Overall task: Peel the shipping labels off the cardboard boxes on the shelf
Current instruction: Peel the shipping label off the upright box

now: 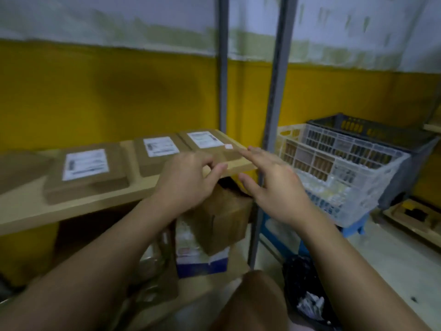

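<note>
Three flat cardboard boxes lie in a row on the wooden shelf (28,211). Each carries a white shipping label on top: the left box (86,185) with its label (85,164), the middle box (155,163) with its label (161,146), and the right box (210,149) with its label (205,139) plus a small white sticker (228,146). My left hand (188,180) hovers at the shelf's front right corner, fingers loosely curled and holding nothing. My right hand (269,182) is beside it, fingers straight and spread, fingertips near the right box's front corner.
Two grey shelf uprights (274,115) stand just right of the boxes. Under the shelf sit a brown carton (222,223) and a blue-and-white box (200,259). White and dark plastic crates (346,168) stand at right. A black bag of scraps (307,299) lies on the floor.
</note>
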The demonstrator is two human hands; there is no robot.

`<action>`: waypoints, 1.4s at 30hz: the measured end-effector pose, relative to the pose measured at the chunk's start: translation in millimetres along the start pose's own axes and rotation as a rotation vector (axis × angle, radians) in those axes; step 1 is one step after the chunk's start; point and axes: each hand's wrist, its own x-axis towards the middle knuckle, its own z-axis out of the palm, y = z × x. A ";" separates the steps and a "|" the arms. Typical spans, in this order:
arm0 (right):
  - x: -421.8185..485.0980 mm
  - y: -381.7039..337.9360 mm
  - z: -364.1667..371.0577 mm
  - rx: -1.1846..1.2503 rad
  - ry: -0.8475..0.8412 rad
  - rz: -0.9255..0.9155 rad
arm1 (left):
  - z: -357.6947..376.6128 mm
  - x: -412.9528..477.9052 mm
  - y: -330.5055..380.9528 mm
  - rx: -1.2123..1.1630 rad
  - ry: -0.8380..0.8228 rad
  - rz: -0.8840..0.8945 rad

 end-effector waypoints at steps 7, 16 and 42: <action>49.6 -88.3 52.1 0.127 -0.132 -0.149 | -81.5 -37.0 -94.6 0.194 -0.004 -0.186; 110.1 -164.2 124.2 0.171 -0.348 -0.308 | -123.5 -79.1 -193.7 0.103 -0.151 -0.453; 312.4 -154.2 242.3 -0.051 -0.756 -0.337 | -85.2 42.0 -280.0 0.339 -0.335 -0.392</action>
